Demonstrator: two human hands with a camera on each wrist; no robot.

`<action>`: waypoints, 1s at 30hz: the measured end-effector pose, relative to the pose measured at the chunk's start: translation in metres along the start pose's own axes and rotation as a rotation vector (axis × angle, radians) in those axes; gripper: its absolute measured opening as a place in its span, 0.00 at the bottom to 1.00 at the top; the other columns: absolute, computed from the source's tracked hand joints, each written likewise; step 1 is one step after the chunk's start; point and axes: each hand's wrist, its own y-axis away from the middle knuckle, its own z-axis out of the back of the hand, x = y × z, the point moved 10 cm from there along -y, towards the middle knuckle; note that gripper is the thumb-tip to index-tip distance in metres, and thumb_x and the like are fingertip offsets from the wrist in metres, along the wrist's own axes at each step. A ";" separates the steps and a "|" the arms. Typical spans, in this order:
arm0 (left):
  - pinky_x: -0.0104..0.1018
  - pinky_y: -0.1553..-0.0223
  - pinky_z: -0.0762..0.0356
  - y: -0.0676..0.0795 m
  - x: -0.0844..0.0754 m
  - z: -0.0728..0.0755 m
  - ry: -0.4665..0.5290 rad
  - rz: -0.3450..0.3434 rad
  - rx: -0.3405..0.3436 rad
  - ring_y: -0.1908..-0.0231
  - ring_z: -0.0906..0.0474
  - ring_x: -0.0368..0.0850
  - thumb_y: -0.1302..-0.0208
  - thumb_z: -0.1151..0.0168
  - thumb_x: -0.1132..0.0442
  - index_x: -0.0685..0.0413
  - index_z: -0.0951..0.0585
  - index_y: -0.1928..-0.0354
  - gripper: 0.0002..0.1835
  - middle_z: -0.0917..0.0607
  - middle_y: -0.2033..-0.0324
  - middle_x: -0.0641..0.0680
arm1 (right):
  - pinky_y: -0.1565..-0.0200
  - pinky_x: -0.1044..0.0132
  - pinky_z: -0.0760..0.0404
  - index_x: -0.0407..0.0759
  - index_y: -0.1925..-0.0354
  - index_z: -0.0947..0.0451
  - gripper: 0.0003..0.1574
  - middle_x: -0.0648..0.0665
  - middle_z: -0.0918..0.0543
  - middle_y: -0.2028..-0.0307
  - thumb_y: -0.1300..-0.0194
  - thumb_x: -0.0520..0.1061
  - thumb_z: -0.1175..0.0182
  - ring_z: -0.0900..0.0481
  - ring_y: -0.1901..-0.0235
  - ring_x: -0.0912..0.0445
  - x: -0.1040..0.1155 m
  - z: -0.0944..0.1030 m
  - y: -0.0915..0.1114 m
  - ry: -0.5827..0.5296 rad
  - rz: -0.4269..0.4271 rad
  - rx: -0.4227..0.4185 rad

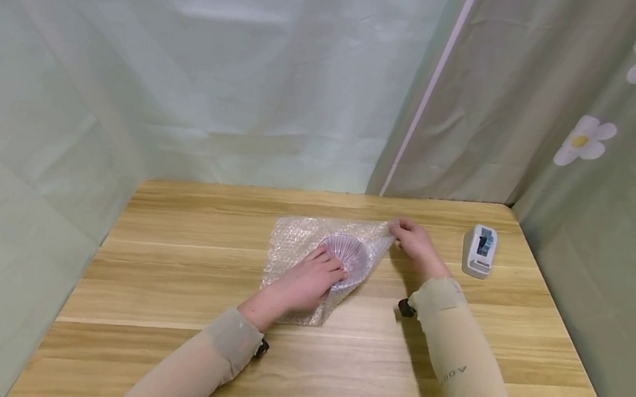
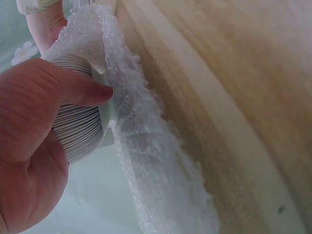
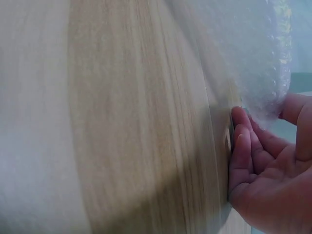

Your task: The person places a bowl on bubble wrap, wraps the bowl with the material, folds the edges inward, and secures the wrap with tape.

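Observation:
A striped bowl [image 1: 347, 253] lies upside down on a sheet of bubble wrap [image 1: 296, 235] in the head view. My left hand [image 1: 312, 279] holds the bowl from above. In the left wrist view the thumb [image 2: 85, 87] lies across the bowl's lined side [image 2: 80, 129], its tip near the rim. Out at the sheet's far right corner, my right hand [image 1: 414, 241] pinches the bubble wrap and keeps that corner raised off the table. The right wrist view shows the wrap [image 3: 258, 63] between thumb and fingers, the other fingers curled below.
At the right of the wooden table [image 1: 170, 273] stands a grey tape dispenser [image 1: 480, 251] with a blue roll. A pale curtain [image 1: 272, 77] hangs right behind the table's far edge, and more curtain runs along both sides.

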 end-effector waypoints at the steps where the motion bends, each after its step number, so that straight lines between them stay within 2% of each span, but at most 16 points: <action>1: 0.53 0.18 0.55 0.000 0.000 0.000 -0.001 0.001 0.004 0.31 0.28 0.53 0.31 0.35 0.68 0.51 0.19 0.31 0.26 0.18 0.37 0.51 | 0.29 0.47 0.29 0.29 0.21 0.39 0.39 0.29 0.31 0.25 0.17 0.51 0.47 0.29 0.32 0.38 0.000 0.001 0.000 0.010 -0.002 -0.004; 8: 0.53 0.18 0.55 -0.001 -0.002 0.000 -0.010 -0.001 0.007 0.31 0.27 0.52 0.33 0.34 0.69 0.50 0.19 0.31 0.27 0.18 0.37 0.51 | 0.27 0.46 0.31 0.30 0.19 0.42 0.41 0.29 0.34 0.24 0.17 0.53 0.48 0.31 0.30 0.38 0.000 0.001 0.002 -0.010 -0.004 0.014; 17: 0.53 0.18 0.54 0.000 -0.002 0.001 -0.027 -0.006 -0.003 0.31 0.27 0.52 0.31 0.36 0.68 0.49 0.19 0.31 0.26 0.18 0.37 0.50 | 0.34 0.50 0.26 0.30 0.20 0.39 0.40 0.29 0.26 0.31 0.17 0.53 0.48 0.27 0.38 0.42 0.000 0.002 0.000 0.016 -0.010 0.011; 22: 0.53 0.18 0.53 0.001 -0.002 0.001 -0.019 -0.009 -0.010 0.32 0.27 0.52 0.32 0.35 0.68 0.50 0.18 0.32 0.26 0.18 0.38 0.51 | 0.35 0.52 0.26 0.28 0.22 0.38 0.40 0.28 0.25 0.33 0.17 0.54 0.48 0.26 0.39 0.42 0.003 0.002 0.002 0.044 -0.005 0.003; 30: 0.52 0.18 0.52 0.001 -0.003 0.001 -0.017 -0.016 -0.032 0.31 0.27 0.52 0.29 0.36 0.68 0.50 0.18 0.32 0.24 0.18 0.38 0.50 | 0.28 0.49 0.31 0.30 0.21 0.39 0.39 0.29 0.28 0.29 0.17 0.52 0.48 0.29 0.35 0.42 0.002 -0.001 0.007 -0.026 -0.022 0.020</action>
